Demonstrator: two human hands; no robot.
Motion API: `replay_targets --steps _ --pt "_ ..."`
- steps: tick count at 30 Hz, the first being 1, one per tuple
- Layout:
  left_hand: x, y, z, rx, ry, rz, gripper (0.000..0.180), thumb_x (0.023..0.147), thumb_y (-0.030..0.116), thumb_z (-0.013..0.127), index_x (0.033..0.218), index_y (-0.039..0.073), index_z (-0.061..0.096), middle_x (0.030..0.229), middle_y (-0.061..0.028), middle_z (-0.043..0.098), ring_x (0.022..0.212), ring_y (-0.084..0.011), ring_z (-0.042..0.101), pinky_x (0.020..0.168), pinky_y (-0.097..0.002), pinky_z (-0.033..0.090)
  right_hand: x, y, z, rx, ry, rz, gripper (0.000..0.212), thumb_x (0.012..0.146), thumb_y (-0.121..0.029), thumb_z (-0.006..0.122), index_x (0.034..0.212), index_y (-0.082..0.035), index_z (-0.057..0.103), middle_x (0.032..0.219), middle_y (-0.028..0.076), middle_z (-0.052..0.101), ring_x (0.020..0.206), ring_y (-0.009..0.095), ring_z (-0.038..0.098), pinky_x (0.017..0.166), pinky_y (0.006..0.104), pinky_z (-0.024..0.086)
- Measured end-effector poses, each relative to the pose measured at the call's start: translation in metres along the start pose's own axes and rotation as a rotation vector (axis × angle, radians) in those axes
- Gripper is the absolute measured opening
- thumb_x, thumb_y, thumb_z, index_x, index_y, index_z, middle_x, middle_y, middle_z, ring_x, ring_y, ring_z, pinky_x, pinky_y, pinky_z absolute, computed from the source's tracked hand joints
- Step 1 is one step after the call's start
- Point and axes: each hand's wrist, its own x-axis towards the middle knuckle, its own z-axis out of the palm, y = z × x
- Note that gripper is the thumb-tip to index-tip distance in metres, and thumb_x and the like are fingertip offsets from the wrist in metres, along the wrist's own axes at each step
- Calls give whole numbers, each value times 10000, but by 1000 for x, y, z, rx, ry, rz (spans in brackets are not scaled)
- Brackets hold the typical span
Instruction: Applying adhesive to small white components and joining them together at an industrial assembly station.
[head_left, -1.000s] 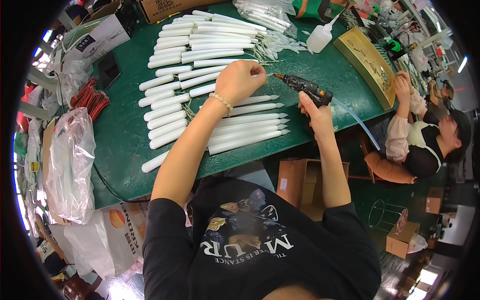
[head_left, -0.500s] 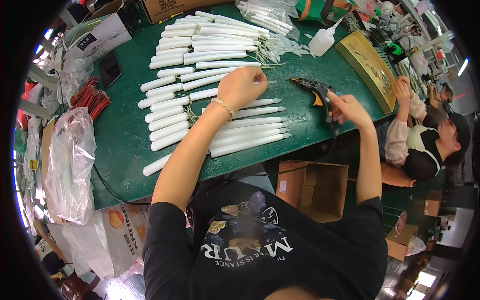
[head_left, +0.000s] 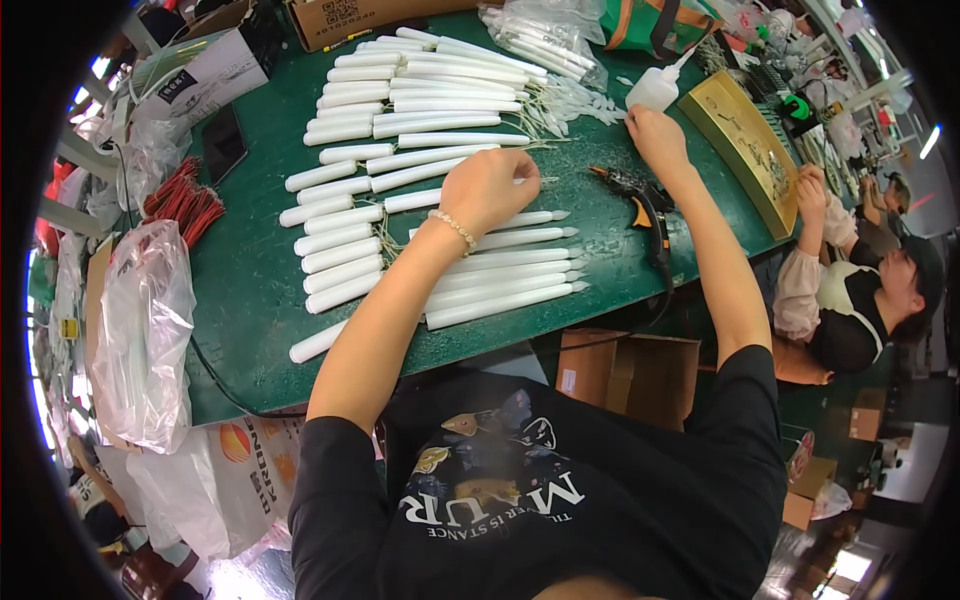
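Observation:
My left hand [head_left: 490, 190], a beaded bracelet at its wrist, is closed over a white stick candle [head_left: 412, 200]; a thin pale strand pokes out past the pinched fingertips. How the fingers grip is partly hidden. At the far right of the table my right hand [head_left: 657, 140] has its fingers curled against the lower end of a white squeeze bottle [head_left: 655, 90] with a thin nozzle. Between my hands lies a black-and-orange glue gun [head_left: 640, 205], let go of. White sticks with clear flame-shaped tips [head_left: 515, 275] lie beside my left forearm.
Rows of white tubes [head_left: 345, 135] with thin wires cover the table's left half. A gold box lid [head_left: 740, 150] holds small parts at the right. Loose clear tips [head_left: 580, 108], red wires [head_left: 185, 205] and a phone [head_left: 224, 140] lie about. A co-worker sits at the right.
My right hand has let go of the glue gun, which rests on the table, and has moved away from me to the squeeze bottle. My left hand has stayed over the candle.

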Motion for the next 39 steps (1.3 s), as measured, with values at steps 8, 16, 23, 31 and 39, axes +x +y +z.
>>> replay_targets --steps 8,16,23,31,39 --pt "0 -1 -3 -21 -11 9 194 744 247 581 817 92 672 715 -42 662 690 -195 624 647 -298 480 8 -2 0 -45 32 -121 141 803 -149 553 910 -59 568 749 151 629 724 317 615 629 420 484" --pt "-2 0 -5 -34 -29 35 204 748 242 577 829 82 672 714 -48 662 671 -185 622 644 -290 476 14 3 5 -27 -44 -115 115 763 -123 571 817 -26 541 729 180 606 731 348 600 622 442 471" --pt "0 -1 -11 -128 -112 30 217 777 221 584 860 33 655 706 -41 657 646 -117 603 648 -243 462 2 20 -9 -11 -163 -15 132 732 -128 577 794 -20 535 727 194 596 727 364 587 640 454 456" --pt "-2 -1 -13 -143 -128 12 215 782 210 587 853 18 652 705 -42 655 651 -102 596 652 -231 457 -11 25 -19 184 -225 101 158 782 -153 552 879 -36 508 793 180 604 790 345 586 660 434 441" --pt "-3 -1 -15 -158 -123 26 206 782 194 592 846 6 648 705 -46 650 652 -97 592 649 -229 460 -15 26 -21 182 -172 123 181 768 -170 574 907 -58 545 780 150 615 760 324 594 661 413 455"
